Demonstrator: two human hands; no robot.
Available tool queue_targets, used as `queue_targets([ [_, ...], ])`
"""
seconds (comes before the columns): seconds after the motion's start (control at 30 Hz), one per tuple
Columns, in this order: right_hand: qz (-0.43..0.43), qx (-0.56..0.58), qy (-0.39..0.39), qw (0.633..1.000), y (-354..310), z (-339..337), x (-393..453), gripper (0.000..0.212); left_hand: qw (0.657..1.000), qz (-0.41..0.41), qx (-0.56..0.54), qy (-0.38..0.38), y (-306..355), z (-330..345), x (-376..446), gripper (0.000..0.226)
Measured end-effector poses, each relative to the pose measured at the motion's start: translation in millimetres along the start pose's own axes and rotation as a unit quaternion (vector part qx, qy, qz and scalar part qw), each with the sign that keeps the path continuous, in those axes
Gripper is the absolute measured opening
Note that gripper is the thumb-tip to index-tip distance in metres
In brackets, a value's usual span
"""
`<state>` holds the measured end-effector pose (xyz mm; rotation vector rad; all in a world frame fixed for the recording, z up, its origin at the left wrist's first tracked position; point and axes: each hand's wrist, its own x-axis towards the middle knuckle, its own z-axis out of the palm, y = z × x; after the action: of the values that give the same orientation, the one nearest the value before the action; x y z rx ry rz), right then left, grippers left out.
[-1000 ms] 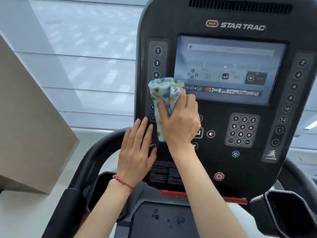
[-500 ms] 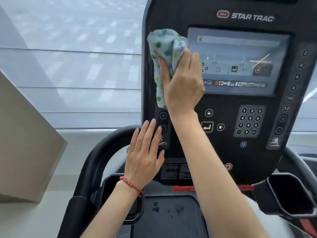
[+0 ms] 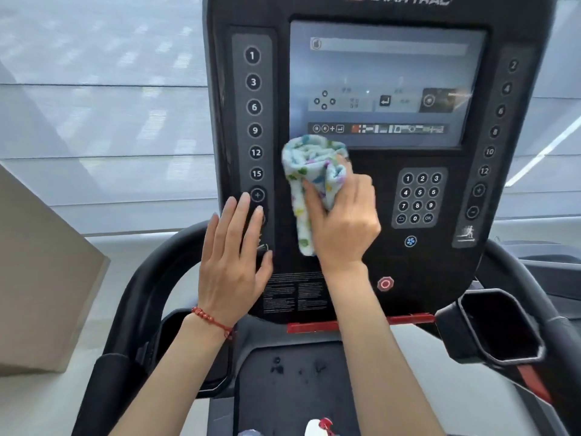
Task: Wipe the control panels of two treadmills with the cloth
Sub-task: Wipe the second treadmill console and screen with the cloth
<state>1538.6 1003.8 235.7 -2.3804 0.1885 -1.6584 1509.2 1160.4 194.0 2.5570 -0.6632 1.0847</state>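
A black treadmill control panel [image 3: 371, 272] fills the view, with a lit screen [image 3: 383, 80], a left strip of numbered buttons [image 3: 254, 107] and a number keypad [image 3: 419, 198]. My right hand [image 3: 344, 228] grips a bunched pale blue cloth with coloured spots [image 3: 311, 174] and presses it on the panel just below the screen's lower left corner. My left hand [image 3: 234, 262] lies flat, fingers apart, on the panel's lower left edge, covering the lowest buttons of the left strip. It holds nothing. A red bracelet sits on that wrist.
A black curved handrail [image 3: 151, 278] runs at the left, and a cup holder [image 3: 500, 325] sits at the right. The red stop button [image 3: 385, 283] is below my right wrist. A spray bottle top [image 3: 319, 427] shows at the bottom edge. A beige slab [image 3: 41, 278] stands left.
My right hand has brought the cloth down from the panel's upper left, beside the screen, to the area under the screen. My left hand has stayed on the lower left edge.
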Motion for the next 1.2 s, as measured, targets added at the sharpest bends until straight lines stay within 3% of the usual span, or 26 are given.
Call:
queue_targets([
  [0.2, 0.203, -0.003, 0.033, 0.979, 101, -25, 27, 0.049, 1.000, 0.002, 0.007, 0.006, 5, 8, 6, 0.052],
  [0.27, 0.231, 0.006, 0.027, 0.973, 107, -26, 27, 0.059, 1.000, 0.002, 0.010, 0.008, 6, 8, 7, 0.051],
  [0.37, 0.272, 0.012, 0.030, 0.962, 91, -23, 24, 0.048, 1.000, 0.005, 0.013, 0.009, 5, 8, 6, 0.050],
  [0.47, 0.246, 0.024, 0.027, 0.969, 68, -21, 15, 0.037, 1.000, 0.013, 0.013, 0.004, 3, 7, 6, 0.050],
  [0.7, 0.070, 0.040, -0.055, 0.995, -15, -9, -42, 0.043, 1.000, 0.024, 0.002, -0.012, 1, 1, 5, 0.050],
  [0.9, 0.050, 0.021, -0.036, 0.998, 2, -14, -37, 0.043, 0.999, 0.027, -0.006, -0.021, 1, -1, 1, 0.050],
  [1.03, 0.125, 0.002, -0.015, 0.992, 38, -24, -38, 0.046, 1.000, 0.025, -0.001, -0.019, 2, 0, 1, 0.049],
  [1.2, 0.314, -0.008, 0.022, 0.949, 88, -47, -33, 0.053, 1.000, 0.023, 0.000, -0.008, 3, 4, 0, 0.047],
])
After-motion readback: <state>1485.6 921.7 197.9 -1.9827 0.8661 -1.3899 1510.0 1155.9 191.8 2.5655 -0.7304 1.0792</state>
